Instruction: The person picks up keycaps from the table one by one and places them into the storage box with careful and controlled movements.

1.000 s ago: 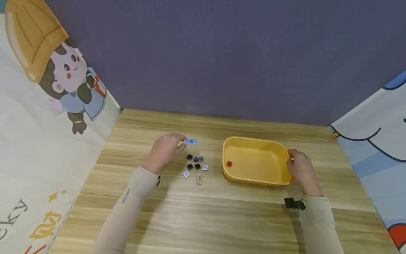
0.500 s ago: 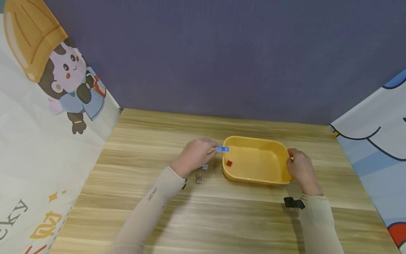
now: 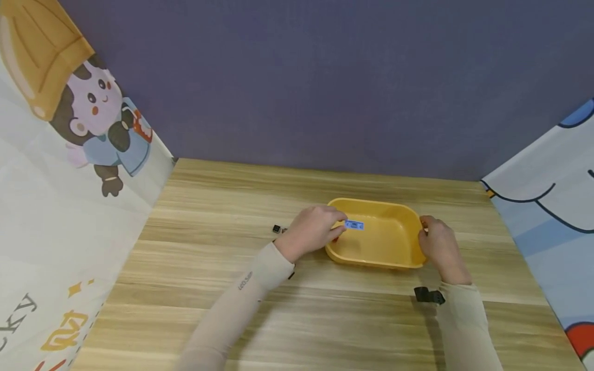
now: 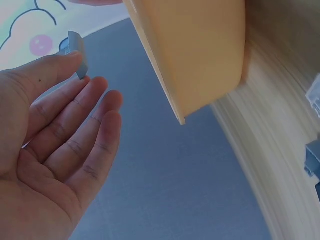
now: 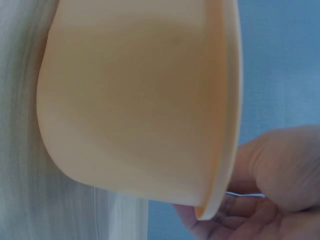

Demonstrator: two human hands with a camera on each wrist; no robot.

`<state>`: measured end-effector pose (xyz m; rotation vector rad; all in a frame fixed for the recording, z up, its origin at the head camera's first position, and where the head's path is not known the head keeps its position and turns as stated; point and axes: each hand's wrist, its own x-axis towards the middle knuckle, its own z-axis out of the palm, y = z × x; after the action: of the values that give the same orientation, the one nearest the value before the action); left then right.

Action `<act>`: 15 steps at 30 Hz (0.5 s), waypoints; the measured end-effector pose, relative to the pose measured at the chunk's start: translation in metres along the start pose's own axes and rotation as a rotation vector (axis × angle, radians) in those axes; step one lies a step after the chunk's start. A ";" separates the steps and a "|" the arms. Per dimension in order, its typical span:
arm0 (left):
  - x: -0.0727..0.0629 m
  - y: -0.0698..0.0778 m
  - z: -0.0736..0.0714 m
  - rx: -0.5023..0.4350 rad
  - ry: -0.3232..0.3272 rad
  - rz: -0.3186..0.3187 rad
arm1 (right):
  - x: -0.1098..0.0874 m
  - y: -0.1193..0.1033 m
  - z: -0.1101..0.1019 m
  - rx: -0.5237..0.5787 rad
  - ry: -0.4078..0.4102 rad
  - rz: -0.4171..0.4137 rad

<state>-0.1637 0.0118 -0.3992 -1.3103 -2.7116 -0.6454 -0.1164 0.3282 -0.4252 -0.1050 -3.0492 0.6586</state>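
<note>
My left hand (image 3: 312, 231) pinches a long blue keycap (image 3: 355, 225) between thumb and fingertips, over the left part of the yellow basin (image 3: 376, 265). In the left wrist view the keycap (image 4: 78, 52) sits at the thumb tip, its other fingers loosely bent. My right hand (image 3: 441, 246) grips the basin's right end; in the right wrist view its fingers curl round the rim (image 5: 227, 150). A red keycap (image 3: 335, 239) lies inside the basin, mostly hidden by the left hand.
A black keycap (image 3: 276, 229) shows on the wooden table (image 3: 223, 206) left of the left hand, which hides other keycaps. White (image 4: 314, 95) and blue-grey (image 4: 313, 159) keycaps appear at the left wrist view's right edge. A dark cloth wall (image 3: 297, 93) stands behind.
My left hand has carried the blue keycap rightward from beside the loose keycaps to over the basin. The right hand has kept its grip on the basin, which has stayed in place.
</note>
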 end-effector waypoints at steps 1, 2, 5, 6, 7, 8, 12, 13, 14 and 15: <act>0.000 0.000 0.000 -0.003 0.001 0.005 | 0.000 0.000 0.001 -0.001 0.007 -0.005; 0.001 0.001 0.001 -0.006 0.001 0.010 | 0.000 0.000 0.001 -0.001 0.014 -0.010; 0.001 0.001 0.002 -0.009 -0.002 0.015 | 0.000 0.000 0.002 0.000 0.023 -0.017; 0.002 0.002 0.002 -0.008 -0.003 0.015 | 0.000 0.000 0.002 0.001 0.022 -0.015; 0.002 0.002 0.002 -0.005 -0.006 0.013 | 0.000 0.000 0.002 0.003 0.021 -0.012; 0.002 0.002 0.002 -0.003 -0.009 0.012 | 0.000 0.001 0.002 0.004 0.017 -0.007; 0.003 0.003 0.004 0.005 -0.009 0.012 | 0.000 0.002 0.002 0.008 -0.001 0.009; 0.003 0.003 0.004 0.006 -0.004 0.015 | 0.000 0.001 0.002 0.008 -0.004 0.011; 0.003 0.003 0.004 0.004 0.002 0.017 | 0.000 0.001 0.002 0.007 -0.007 0.016; 0.003 0.003 0.003 0.002 0.010 0.020 | 0.000 0.001 0.001 0.007 -0.009 0.017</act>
<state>-0.1626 0.0172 -0.4005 -1.3285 -2.6865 -0.6456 -0.1165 0.3288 -0.4269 -0.1287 -3.0582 0.6720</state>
